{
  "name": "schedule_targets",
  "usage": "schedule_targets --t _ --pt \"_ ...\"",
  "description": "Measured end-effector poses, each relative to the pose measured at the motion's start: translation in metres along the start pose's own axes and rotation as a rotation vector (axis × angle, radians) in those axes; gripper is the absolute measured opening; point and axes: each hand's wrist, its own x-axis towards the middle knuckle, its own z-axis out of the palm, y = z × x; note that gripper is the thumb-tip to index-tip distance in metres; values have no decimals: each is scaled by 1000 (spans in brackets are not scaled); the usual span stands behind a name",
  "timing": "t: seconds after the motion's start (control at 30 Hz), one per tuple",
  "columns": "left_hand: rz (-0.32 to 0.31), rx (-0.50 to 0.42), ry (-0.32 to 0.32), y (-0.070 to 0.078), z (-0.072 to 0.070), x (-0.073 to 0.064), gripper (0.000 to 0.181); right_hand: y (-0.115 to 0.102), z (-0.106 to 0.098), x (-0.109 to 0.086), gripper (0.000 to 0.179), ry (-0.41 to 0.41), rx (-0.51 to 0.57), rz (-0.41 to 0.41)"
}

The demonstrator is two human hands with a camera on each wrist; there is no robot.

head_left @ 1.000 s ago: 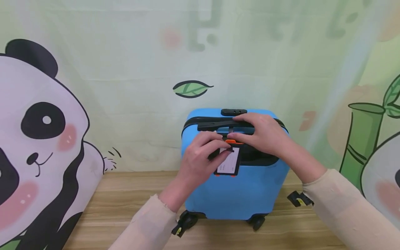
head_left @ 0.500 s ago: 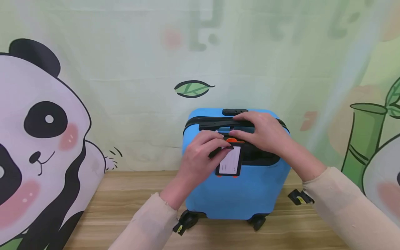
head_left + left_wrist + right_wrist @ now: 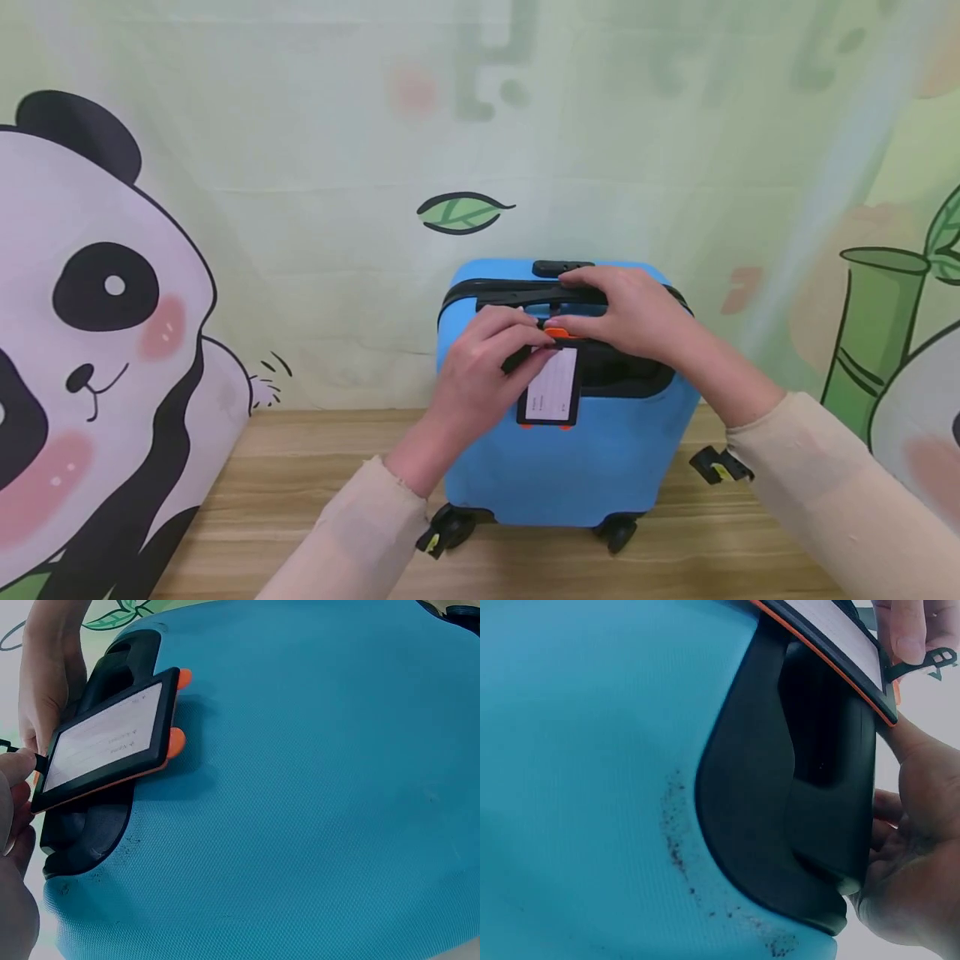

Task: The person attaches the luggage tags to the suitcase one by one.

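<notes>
A light blue suitcase point(image 3: 570, 467) stands upright, its black top handle point(image 3: 510, 295) towards the wall. Against its front hangs a luggage tag point(image 3: 551, 392) with a black frame, a white card and orange edges. My left hand point(image 3: 476, 367) pinches the tag's black strap point(image 3: 934, 660) between thumb and fingers; the strap's end sticks out past the fingertips in the right wrist view. My right hand point(image 3: 641, 315) bends over the top handle, fingers on its far side, and its thumb lies at the tag's orange top. The fingertips behind the handle are partly hidden.
A black recessed grip plate point(image 3: 742, 772) is set in the suitcase's front edge. Below are black wheels point(image 3: 618, 533) on the wood-look floor point(image 3: 315, 475). Behind hangs a printed cloth point(image 3: 300, 125) with pandas and bamboo. A black combination lock point(image 3: 561, 268) sits on top.
My right thumb has come down a little onto the tag's orange top. My left fingers have risen slightly with the strap still pinched. The suitcase has stayed in place.
</notes>
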Motion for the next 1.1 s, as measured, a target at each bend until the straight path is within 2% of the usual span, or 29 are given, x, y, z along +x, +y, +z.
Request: schedule_targets --t 0.4,0.63,0.73,0.9,1.1 --pt "-55 66 -17 -3 4 1 18 -1 4 1 62 48 -19 -7" --pt "-56 64 -15 -3 4 1 17 0 5 -2 59 94 -32 -30" --pt "-56 55 -16 -3 4 2 17 1 4 -4 58 103 -45 -15" --pt "-56 54 -10 -4 4 1 17 4 2 -3 54 99 -56 -2" --pt "-45 49 -5 -4 4 0 17 9 0 2 47 46 -41 -63"
